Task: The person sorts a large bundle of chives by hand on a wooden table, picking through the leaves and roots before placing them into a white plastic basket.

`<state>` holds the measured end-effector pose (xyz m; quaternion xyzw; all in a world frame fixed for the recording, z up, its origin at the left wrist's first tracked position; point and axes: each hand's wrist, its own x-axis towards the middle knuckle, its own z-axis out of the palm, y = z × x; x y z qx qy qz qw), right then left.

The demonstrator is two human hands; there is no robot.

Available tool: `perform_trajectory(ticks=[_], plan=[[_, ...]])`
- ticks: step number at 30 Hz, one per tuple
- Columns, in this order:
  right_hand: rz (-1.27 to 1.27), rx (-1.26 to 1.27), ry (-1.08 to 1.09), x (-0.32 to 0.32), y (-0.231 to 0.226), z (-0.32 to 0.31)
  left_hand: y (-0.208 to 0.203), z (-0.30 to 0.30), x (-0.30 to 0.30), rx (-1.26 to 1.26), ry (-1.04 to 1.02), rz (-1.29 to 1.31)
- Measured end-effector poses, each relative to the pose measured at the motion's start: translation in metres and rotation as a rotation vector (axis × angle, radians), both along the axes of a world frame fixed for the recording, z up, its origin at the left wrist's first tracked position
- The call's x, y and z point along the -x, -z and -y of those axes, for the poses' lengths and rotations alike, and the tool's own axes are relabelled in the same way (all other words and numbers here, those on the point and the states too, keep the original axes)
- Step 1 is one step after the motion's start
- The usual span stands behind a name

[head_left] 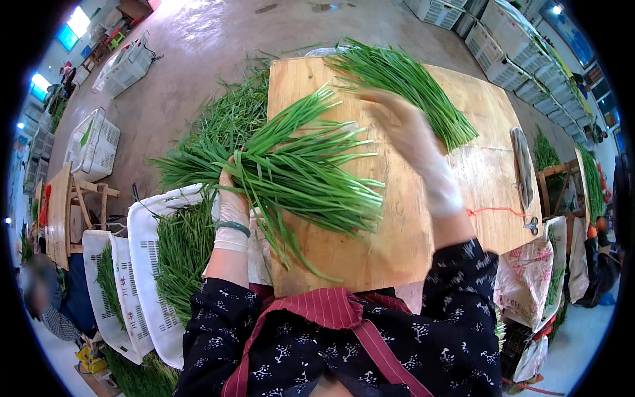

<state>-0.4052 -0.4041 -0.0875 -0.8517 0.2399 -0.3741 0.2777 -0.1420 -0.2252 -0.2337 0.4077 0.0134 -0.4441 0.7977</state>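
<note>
A loose bunch of garlic chives (311, 172), its pale cut ends fanned to the right, is gripped in my left hand (231, 192). That hand wears a thin whitish glove, and the leaves hide most of its fingers. My right hand (400, 122), gloved too, is raised over the wooden tabletop (410, 231), right of the bunch. Motion smears its fingers, so I cannot tell whether they are closed. Close behind it, a neat pile of chives (410, 86) lies across the far side of the table.
Loose greens (228, 116) lie heaped beyond the table's left edge. A white crate of chives (142, 231) stands at left. On the table's right are a long grey item (522, 165), red string (499, 211) and scissors (531, 225). Stacked white crates (506, 46) line the far right.
</note>
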Motion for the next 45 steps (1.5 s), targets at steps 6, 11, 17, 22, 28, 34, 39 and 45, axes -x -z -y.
perform_trajectory(ticks=[6,11,17,22,28,34,39,45], plan=[[-0.358,0.52,-0.042,-0.102,0.078,0.065,-0.04,0.026,0.023,0.043,0.163,0.018],[-1.011,-0.235,-0.219,-0.074,0.032,0.038,-0.059,0.028,0.031,0.136,0.177,0.197],[-0.405,-0.552,-0.28,0.072,0.072,-0.027,-0.072,0.09,0.064,0.2,0.165,0.206],[-0.186,-0.806,-0.014,0.103,0.074,-0.053,-0.074,0.104,0.055,-0.278,0.27,0.656],[-0.198,-0.9,0.19,0.129,0.08,-0.051,-0.084,0.017,0.078,-0.384,0.394,0.744],[-0.301,-0.695,0.37,0.122,0.069,-0.064,-0.036,-0.026,0.123,-0.386,0.43,1.182],[-0.586,-0.545,0.374,0.091,0.046,-0.089,-0.037,0.001,0.105,-0.688,0.492,1.6],[-0.454,-0.687,0.337,0.108,0.068,-0.083,-0.076,-0.031,0.104,-0.467,0.288,0.916]])
